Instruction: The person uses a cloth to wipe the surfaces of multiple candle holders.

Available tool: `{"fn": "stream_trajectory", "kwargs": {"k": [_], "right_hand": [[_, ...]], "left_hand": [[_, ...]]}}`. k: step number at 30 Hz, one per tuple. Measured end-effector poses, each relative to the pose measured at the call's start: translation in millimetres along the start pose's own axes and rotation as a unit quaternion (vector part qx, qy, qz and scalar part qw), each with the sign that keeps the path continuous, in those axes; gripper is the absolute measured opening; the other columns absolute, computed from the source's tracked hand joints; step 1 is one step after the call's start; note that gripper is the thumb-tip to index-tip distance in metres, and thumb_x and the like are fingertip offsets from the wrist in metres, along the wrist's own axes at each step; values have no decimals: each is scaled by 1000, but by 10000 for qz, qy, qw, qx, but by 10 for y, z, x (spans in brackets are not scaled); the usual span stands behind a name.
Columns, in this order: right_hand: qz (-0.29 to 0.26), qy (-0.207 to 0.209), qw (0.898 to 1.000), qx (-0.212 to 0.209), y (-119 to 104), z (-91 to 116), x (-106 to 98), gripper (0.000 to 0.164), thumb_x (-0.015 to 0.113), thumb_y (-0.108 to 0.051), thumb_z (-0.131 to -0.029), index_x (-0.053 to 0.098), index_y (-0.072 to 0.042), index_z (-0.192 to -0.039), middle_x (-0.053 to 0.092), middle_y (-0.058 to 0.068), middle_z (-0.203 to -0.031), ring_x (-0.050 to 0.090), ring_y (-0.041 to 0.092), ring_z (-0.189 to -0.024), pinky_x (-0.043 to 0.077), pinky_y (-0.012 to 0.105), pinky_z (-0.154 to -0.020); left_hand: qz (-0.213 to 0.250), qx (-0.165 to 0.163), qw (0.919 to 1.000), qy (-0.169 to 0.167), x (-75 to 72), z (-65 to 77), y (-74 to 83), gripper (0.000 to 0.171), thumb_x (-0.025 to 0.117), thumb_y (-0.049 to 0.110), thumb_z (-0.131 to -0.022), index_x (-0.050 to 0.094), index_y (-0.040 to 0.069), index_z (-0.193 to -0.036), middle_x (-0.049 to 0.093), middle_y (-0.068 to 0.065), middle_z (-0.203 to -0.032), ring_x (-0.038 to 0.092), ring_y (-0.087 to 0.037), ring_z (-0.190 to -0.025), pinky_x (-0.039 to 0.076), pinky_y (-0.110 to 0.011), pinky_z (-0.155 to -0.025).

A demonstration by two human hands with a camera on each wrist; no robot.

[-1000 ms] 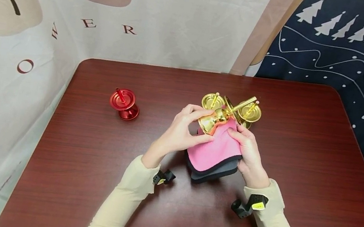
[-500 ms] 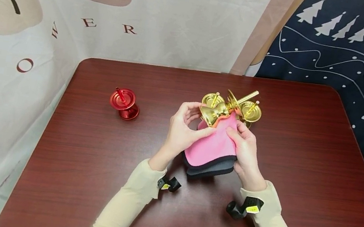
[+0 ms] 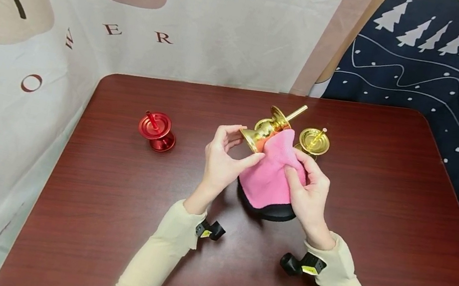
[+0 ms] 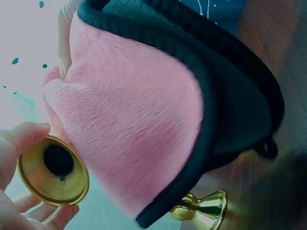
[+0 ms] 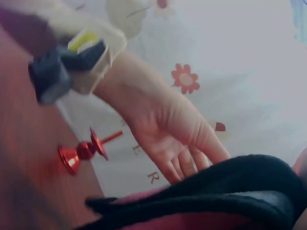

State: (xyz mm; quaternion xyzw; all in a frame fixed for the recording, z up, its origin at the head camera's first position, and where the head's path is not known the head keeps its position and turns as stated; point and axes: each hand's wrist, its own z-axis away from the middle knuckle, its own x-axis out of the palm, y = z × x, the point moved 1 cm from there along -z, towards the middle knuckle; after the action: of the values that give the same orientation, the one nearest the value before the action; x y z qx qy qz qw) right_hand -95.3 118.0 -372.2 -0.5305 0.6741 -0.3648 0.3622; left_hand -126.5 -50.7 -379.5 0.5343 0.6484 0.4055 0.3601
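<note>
Left hand (image 3: 219,161) grips gold candlestick (image 3: 250,139) by base rim, thumb and fingers spread across it; polished, tilted, base hollow. Right hand (image 3: 311,192) pinches plush pink cloth (image 3: 270,177), black-edged, against it. Both above table (image 3: 106,223), nearer far edge.

A dark-edged cloth (image 5: 225,184) partly hides the left hand (image 5: 165,124) — a red candlestick (image 5: 85,151) stands apart.
</note>
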Motion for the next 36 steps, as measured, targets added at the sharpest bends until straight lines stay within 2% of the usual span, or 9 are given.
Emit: {"fn": "stream_trajectory", "kwargs": {"k": [2, 5, 9, 13, 17, 21, 25, 30, 36], "right_hand": [[416, 126, 9967, -681, -7, -28, 16, 26, 58, 13, -79, 65, 9, -105, 68, 10, -97, 60, 10, -90, 45, 18, -80], [881, 238, 9847, -1486, -3, -59, 58, 30, 55, 13, -79, 68, 6, -104, 66, 19, -96, 60, 20, -91, 43, 21, -81], [1098, 57, 9733, -2015, 38, -66, 118, 37, 49, 14, -77, 68, 2, -106, 63, 20, -93, 55, 32, -88, 41, 27, -80], [1128, -156, 9708, -2112, 100, -59, 136, 40, 47, 14, -77, 68, -1, -107, 61, 19, -93, 54, 33, -89, 40, 27, -80], [1145, -259, 9713, -2068, 152, -52, 120, 41, 46, 15, -77, 69, -1, -107, 60, 19, -93, 54, 32, -88, 39, 27, -76], [1227, -327, 9714, -2006, 206, -46, 101, 40, 46, 15, -77, 70, -1, -105, 60, 18, -93, 53, 31, -87, 39, 28, -73], [1178, -100, 9774, -1754, 201, -51, 71, 41, 46, 17, -74, 70, -1, -103, 62, 18, -92, 53, 24, -81, 37, 21, -68], [861, 276, 9804, -1750, 112, -54, 85, 39, 47, 14, -76, 70, 0, -103, 62, 20, -92, 56, 25, -83, 37, 20, -69], [1120, 50, 9711, -2107, 136, -61, 155, 39, 46, 14, -79, 70, -2, -105, 60, 19, -93, 54, 32, -89, 40, 28, -78]], "left_hand": [[-16, 2, 10000, 38, -4, -1, 0, 59, 85, 0, -60, 51, -7, -108, 61, -21, -109, 62, -28, -98, 49, -34, -87], [-20, -30, 10000, 76, -5, 3, 5, 59, 85, 1, -60, 51, -8, -106, 62, -21, -108, 62, -30, -96, 50, -37, -85], [208, -212, 9996, 43, 3, 8, 14, 58, 84, -3, -60, 50, -9, -107, 61, -22, -107, 62, -31, -94, 51, -38, -84], [529, -551, 9971, 22, 3, 9, 22, 57, 81, -9, -61, 49, -11, -108, 59, -23, -106, 61, -28, -92, 51, -35, -83], [859, -966, 9916, 85, -3, 8, 36, 54, 77, -13, -62, 48, -11, -108, 60, -18, -101, 62, -17, -87, 51, -30, -81], [1364, -1251, 9826, 153, -8, -2, 49, 49, 72, -16, -64, 48, -10, -106, 60, -11, -95, 61, -9, -83, 51, -27, -80], [1804, -1449, 9726, 199, -14, -11, 55, 45, 69, -17, -66, 49, -7, -105, 60, -8, -94, 62, -10, -82, 51, -27, -79], [1955, -1631, 9668, 240, -9, -12, 74, 43, 68, -17, -67, 50, -4, -103, 60, -7, -91, 62, -11, -80, 52, -26, -78], [1675, -1842, 9682, 221, -13, -15, 94, 36, 70, -9, -70, 52, -5, -101, 63, -10, -88, 62, -9, -77, 51, -23, -74]]}}
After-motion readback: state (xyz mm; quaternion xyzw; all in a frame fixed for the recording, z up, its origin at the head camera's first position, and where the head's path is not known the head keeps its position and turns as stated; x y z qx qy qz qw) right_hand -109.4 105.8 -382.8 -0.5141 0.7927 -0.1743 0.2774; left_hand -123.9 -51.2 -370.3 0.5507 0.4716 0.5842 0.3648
